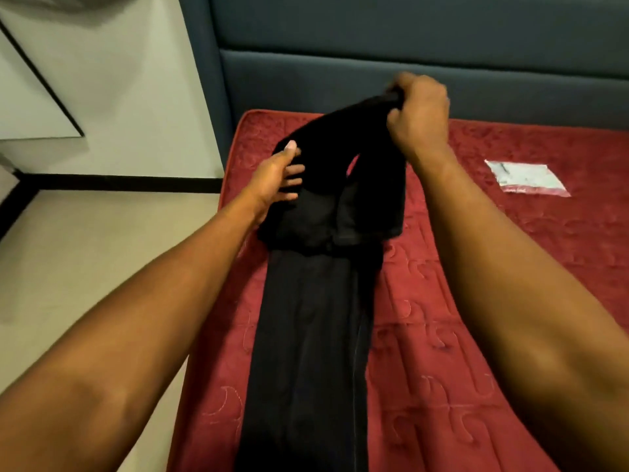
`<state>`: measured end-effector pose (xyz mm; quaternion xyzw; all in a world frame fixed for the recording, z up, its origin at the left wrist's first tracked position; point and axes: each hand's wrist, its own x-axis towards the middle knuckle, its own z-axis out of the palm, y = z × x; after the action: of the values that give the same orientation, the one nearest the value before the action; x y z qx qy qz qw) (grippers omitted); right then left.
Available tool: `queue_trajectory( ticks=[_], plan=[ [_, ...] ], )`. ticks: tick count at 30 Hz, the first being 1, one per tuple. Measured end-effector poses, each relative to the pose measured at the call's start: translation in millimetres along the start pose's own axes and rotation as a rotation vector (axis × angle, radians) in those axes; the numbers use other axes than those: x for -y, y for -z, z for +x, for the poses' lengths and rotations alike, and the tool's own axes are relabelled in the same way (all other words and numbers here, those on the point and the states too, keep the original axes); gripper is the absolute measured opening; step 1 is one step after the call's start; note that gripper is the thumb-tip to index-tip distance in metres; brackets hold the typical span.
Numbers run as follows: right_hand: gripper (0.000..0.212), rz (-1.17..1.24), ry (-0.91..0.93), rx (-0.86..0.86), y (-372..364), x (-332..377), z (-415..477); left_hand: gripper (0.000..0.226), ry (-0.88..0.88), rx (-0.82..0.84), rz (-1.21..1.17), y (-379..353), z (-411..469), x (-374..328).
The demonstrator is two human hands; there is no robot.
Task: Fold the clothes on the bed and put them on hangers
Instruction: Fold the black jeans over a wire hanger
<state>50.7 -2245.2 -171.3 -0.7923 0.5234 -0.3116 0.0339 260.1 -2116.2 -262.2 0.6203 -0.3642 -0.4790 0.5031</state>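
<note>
Starting at the wall [112, 97]: pale, to the left of the red quilted mattress [476, 301], with a black skirting strip [119, 183] along its foot. The pale floor [85, 250] runs down beside the mattress's left edge.
Headboard [340, 35]: blue-grey and padded in broad bands, it stands along the mattress's far end.
Left grip [275, 175]: over the left part of the mattress, toward its far end. My thumb sits high on the black cloth. My fingers spread lower on it, only lightly bent, at the left edge of the raised fold. Whether they pinch the cloth or merely steady it, I cannot tell.
Black trousers [313, 335]: lying lengthwise on the left part of the mattress. The legs lie flat and together, running to the mattress's near end. The far part is lifted off the mattress and doubled back over itself. That makes a loop, and a sliver of red mattress shows through it.
Right grip [420, 114]: raised above the mattress's far end. My fingers are curled tight in a fist round the bunched end of the trousers, and I hold that end up clear of the mattress.
Packet [526, 177]: small, flat, clear plastic with a red strip along its near edge. It lies on the right part of the mattress, toward the far end and well apart from the trousers.
</note>
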Motion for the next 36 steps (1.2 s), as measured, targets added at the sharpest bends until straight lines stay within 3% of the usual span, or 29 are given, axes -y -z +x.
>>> queue_trajectory(
  ticks=[4,7,11,15,17,20,23,25,27,29,33,36],
  plan=[
    [0.081,0.108,0.065,0.214,-64,-14,-14,0.049,-0.183,-0.244,0.375,13,17,27],
    [0.072,0.126,-0.063,0.331,-101,-37,-84,0.054,-0.134,-0.244,0.602,20,6,81],
    [0.074,-0.028,-0.22,0.521,-125,-60,-148,0.078,-0.048,-0.263,0.707,35,-1,135],
    [0.029,0.119,-0.311,0.397,-137,-72,-145,0.055,-0.074,-0.35,0.597,27,1,136],
    [0.019,0.134,-0.413,0.271,-135,-75,-144,0.036,-0.121,-0.47,0.477,23,7,124],
    [0.023,0.205,-0.671,0.175,-136,-87,-164,0.037,-0.137,-0.476,0.278,11,9,117],
    [0.056,0.511,-0.89,0.092,-131,-86,-205,0.058,-0.137,-0.354,0.399,-1,-22,156],
    [0.072,0.623,-0.873,0.074,-124,-76,-239,0.067,-0.145,-0.318,0.435,-6,-64,189],
    [0.079,0.575,-0.785,0.159,-121,-76,-275,0.065,-0.163,-0.343,0.439,-13,-107,200],
    [0.064,0.496,-0.781,0.183,-117,-84,-300,0.063,-0.188,-0.402,0.538,-16,-133,203],
    [0.032,0.452,-0.873,0.032,-103,-90,-309,0.053,-0.155,-0.524,0.591,-10,-136,197],
    [0.043,0.443,-0.84,0.093,-95,-74,-333,0.047,-0.114,-0.525,0.569,-13,-149,195]
  ],
)
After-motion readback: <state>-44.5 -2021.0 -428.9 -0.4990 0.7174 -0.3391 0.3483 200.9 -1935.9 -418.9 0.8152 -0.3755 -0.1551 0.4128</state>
